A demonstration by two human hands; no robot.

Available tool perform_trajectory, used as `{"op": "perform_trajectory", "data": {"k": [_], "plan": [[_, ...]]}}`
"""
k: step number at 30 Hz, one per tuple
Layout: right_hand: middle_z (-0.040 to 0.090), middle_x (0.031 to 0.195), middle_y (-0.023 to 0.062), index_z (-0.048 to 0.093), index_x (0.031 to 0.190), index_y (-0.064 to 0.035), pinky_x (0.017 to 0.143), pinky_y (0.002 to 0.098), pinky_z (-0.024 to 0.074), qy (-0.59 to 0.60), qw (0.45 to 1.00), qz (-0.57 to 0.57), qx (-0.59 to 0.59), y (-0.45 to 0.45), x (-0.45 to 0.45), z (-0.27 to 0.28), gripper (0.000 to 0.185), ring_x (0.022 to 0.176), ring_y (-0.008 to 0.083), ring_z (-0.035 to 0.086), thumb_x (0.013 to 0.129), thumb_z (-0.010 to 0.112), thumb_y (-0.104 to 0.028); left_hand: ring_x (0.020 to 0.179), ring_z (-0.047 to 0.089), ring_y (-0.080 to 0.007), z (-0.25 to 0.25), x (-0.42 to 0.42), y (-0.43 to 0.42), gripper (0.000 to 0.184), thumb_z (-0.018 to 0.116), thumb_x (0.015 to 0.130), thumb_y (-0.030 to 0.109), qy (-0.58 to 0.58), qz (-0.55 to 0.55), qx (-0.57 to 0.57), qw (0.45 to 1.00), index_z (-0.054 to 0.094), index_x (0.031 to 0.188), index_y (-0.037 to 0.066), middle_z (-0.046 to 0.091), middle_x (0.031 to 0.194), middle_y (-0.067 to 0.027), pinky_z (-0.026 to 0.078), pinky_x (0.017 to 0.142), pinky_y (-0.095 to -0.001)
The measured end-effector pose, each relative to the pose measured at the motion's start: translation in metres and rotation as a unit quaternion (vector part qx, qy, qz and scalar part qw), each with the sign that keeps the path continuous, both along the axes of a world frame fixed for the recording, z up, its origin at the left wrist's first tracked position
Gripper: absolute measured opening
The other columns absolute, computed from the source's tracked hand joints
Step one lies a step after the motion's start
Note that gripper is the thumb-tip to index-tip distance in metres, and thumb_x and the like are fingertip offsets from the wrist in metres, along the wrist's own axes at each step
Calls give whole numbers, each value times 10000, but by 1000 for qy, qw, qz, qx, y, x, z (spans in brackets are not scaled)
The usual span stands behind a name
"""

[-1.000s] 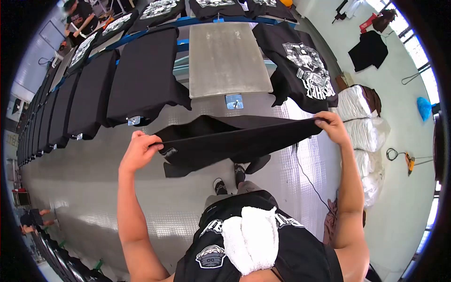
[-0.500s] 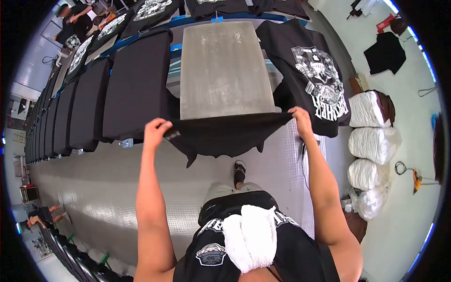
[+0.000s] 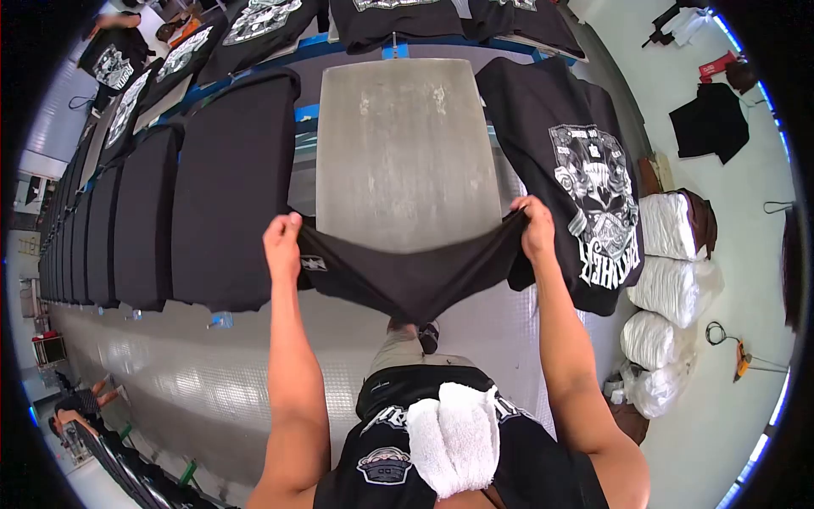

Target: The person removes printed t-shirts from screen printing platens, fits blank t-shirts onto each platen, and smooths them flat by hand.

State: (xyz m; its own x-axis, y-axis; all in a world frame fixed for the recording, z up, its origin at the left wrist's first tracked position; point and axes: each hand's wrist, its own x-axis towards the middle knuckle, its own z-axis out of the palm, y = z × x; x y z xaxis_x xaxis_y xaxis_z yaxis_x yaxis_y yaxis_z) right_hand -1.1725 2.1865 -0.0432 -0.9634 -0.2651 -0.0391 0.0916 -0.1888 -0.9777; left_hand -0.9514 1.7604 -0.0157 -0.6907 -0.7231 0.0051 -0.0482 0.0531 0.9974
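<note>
A black T-shirt [image 3: 415, 280] hangs between my two hands at the near end of a grey metal printing board [image 3: 407, 153]. Its upper edge sags in the middle, and a small light print shows near the left end. My left hand [image 3: 283, 248] is closed on one side of the cloth, by the corner of a board covered in black fabric [image 3: 233, 187]. On the other side, my right hand [image 3: 536, 231] pinches the shirt, close to a black T-shirt with a white and grey print [image 3: 598, 187].
More black-covered boards [image 3: 144, 212] run off to the left, with printed shirts [image 3: 263, 21] behind a blue rail [image 3: 307, 112]. White wrapped bundles [image 3: 666, 225] are stacked at the right. Another person [image 3: 76, 407] is at the lower left; a person's arm [image 3: 110, 19] shows at the upper left.
The shirt's upper edge has gone from nearly straight to sagging, and its lower part now hangs in a point. Both hands keep their grip. My view has moved closer to the boards.
</note>
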Motion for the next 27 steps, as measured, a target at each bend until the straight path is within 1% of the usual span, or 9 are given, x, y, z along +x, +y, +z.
{"op": "perform_trajectory", "data": {"k": [6, 10, 12, 14, 15, 17, 19, 22, 27], "plan": [[568, 760, 3, 629, 799, -17, 700, 235, 403, -125, 989, -56, 55, -39, -115, -8, 199, 745, 90, 506, 860, 469, -119, 674, 346, -42, -30, -92, -54, 352, 602, 990, 281, -106, -45, 82, 990, 500, 723, 75, 386, 703, 81, 321, 610, -239], [505, 717, -35, 614, 770, -34, 662, 220, 359, -123, 983, 30, 135, -35, -124, -28, 175, 714, 65, 462, 851, 478, -110, 734, 392, -64, -32, -16, -43, 342, 556, 1007, 282, -104, -138, 195, 965, 486, 760, 57, 415, 737, 57, 368, 669, -253], [512, 724, -35, 611, 777, -21, 670, 224, 361, -99, 976, 69, 180, -28, -108, -23, 165, 717, 69, 462, 843, 488, -108, 655, 403, -94, -11, 44, -40, 355, 597, 969, 318, -246, -292, 0, 924, 496, 743, 63, 427, 676, 26, 387, 598, -292], [526, 735, -31, 623, 814, 1, 680, 236, 373, -34, 966, 114, 231, -32, -92, -14, 143, 718, 74, 464, 821, 513, -90, 652, 521, -240, 2, 85, -20, 343, 615, 954, 322, -405, -353, -86, 839, 531, 815, 20, 531, 684, -145, 446, 635, -379], [529, 736, -28, 624, 832, 2, 687, 232, 378, 7, 949, 174, 264, -34, -88, -14, 136, 724, 69, 469, 824, 509, -70, 670, 551, -387, 0, 98, -10, 351, 624, 945, 315, -437, -327, -122, 829, 510, 816, 10, 543, 700, -231, 452, 630, -424], [531, 738, -31, 619, 831, 4, 681, 230, 376, -49, 950, 153, 266, -44, -88, -14, 148, 724, 66, 468, 837, 487, -64, 678, 545, -461, -10, 89, -5, 353, 608, 955, 286, -451, -246, -251, 821, 478, 786, 5, 547, 686, -248, 433, 590, -462], [532, 747, -35, 617, 826, -4, 672, 225, 366, -72, 978, 85, 173, -48, -108, -17, 157, 728, 60, 463, 850, 477, -71, 657, 552, -472, 3, 30, -16, 341, 571, 978, 244, -309, -78, -286, 904, 451, 774, 0, 528, 668, -257, 413, 554, -474], [517, 740, -38, 616, 812, -12, 663, 224, 356, -46, 980, 67, 180, -59, -142, -15, 163, 726, 55, 450, 853, 469, -71, 541, 388, -312, 5, -75, -55, 313, 578, 982, 215, -173, 16, -242, 955, 474, 790, -11, 453, 636, -219, 394, 521, -389], [473, 675, -44, 615, 776, -24, 597, 240, 325, -50, 972, 87, 213, -75, -203, -39, 201, 647, 60, 413, 870, 456, -103, 617, 373, -187, -38, -181, -93, 373, 562, 993, 267, -133, -201, -212, 947, 436, 798, -26, 385, 647, -154, 396, 598, -339]]}}
